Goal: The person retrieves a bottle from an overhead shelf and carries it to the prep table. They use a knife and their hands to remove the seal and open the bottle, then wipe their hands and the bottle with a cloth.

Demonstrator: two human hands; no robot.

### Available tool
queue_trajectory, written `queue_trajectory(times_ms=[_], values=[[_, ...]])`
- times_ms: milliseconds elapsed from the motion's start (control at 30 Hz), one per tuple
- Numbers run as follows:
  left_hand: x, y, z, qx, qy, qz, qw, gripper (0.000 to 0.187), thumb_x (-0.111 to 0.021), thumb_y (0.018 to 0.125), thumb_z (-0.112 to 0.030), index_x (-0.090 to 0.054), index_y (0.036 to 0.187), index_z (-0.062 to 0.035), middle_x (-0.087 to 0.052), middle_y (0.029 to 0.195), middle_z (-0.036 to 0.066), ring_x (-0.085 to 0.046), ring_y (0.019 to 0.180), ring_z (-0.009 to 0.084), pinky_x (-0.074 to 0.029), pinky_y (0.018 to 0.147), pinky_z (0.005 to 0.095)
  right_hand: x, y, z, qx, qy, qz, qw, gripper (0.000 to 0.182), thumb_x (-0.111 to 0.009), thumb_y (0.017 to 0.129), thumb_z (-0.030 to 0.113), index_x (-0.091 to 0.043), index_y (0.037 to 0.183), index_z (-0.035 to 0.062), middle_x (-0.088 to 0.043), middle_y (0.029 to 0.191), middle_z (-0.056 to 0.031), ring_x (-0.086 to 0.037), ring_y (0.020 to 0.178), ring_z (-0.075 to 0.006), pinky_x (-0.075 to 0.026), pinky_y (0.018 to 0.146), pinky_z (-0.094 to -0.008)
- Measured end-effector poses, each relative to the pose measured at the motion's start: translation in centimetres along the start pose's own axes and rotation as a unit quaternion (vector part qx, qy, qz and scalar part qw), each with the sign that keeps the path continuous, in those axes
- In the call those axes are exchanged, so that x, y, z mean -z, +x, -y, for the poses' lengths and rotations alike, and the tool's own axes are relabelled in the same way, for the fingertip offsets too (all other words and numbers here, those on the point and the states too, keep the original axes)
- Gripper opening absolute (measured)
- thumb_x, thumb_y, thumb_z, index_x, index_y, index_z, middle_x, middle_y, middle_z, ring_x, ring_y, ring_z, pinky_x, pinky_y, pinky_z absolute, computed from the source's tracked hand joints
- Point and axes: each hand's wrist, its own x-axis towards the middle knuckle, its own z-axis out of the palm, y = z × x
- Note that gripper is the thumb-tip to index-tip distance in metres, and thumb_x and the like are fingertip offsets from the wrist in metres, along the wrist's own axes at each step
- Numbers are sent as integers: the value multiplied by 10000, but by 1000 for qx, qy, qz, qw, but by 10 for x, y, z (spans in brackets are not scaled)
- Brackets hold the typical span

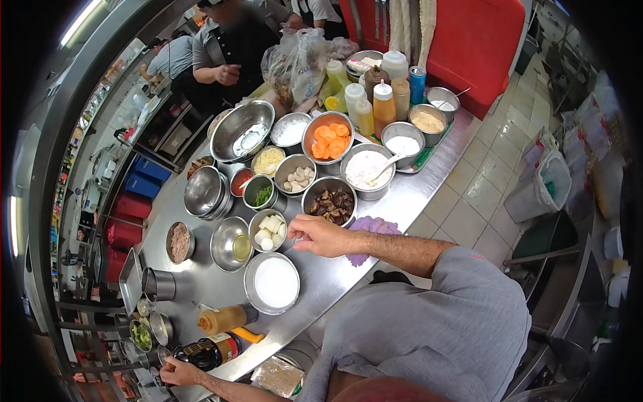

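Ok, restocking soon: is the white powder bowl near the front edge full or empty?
Full: white powder covers the bowl nearly to its rim.

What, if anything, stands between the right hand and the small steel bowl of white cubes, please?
Nothing visible does: the right hand has its fingers right at the rim of the small steel bowl of white cubes, with no other dish between them.

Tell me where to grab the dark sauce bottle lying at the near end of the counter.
Grip the dark sauce bottle around its body, coming from above. It lies on its side, cap end pointing toward the yellow squeeze bottle, so the round body is the widest free part. The left hand already rests at its base end; the right hand is far off by the bowl of white cubes.
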Motion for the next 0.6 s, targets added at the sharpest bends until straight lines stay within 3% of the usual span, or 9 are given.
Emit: queue_trajectory(times_ms=[200,267,333,400,467,533,600], values=[[3,-1,0,-1,-18,3,1000,281,-648,802,-159,-440,704,2,-425,699,122,-433,656,299,-398,620,409,-10,-3,3,-1,-1,19,1000,217,-627,790,61,-505,968,32,-489,949,-109,-546,839,-224,-459,734,-322],[4,0,-4,29,-43,5,999,271,-640,797,-134,-427,691,-4,-417,687,121,-424,648,300,-388,615,412,-13,-6,6,9,-17,33,999,194,-626,818,69,-523,975,18,-491,942,-86,-544,844,-179,-473,724,-286],[1,-4,4,-15,-30,12,999,283,-640,790,-121,-408,677,-5,-411,680,119,-416,644,298,-383,611,416,-17,-13,7,18,-9,49,999,189,-625,818,68,-522,968,15,-490,939,-85,-539,830,-172,-468,711,-281],[5,-2,-6,7,-69,7,998,309,-648,780,-120,-388,655,-11,-412,676,116,-418,647,297,-379,605,418,-19,-21,7,27,-2,58,998,185,-625,818,68,-522,961,13,-489,936,-84,-535,815,-166,-464,699,-277],[4,-2,-9,45,-29,-1,999,291,-658,767,-118,-413,658,-5,-431,686,117,-428,654,298,-382,608,418,-19,-33,4,-35,-15,72,997,181,-616,813,80,-521,957,26,-495,912,-99,-543,808,-202,-463,703,-302],[1,1,-14,29,-44,-52,997,308,-682,749,-171,-439,660,-4,-447,683,110,-445,659,289,-390,620,419,-23,-44,-1,-58,-10,101,993,170,-618,815,83,-527,946,23,-502,890,-91,-542,789,-190,-462,692,-295],[2,-2,-13,54,-57,-40,996,270,-690,735,-159,-474,687,-4,-455,688,110,-446,657,283,-395,617,401,-31,-47,-1,-71,-3,148,986,160,-619,817,86,-533,936,21,-508,867,-83,-540,769,-178,-461,682,-288]])
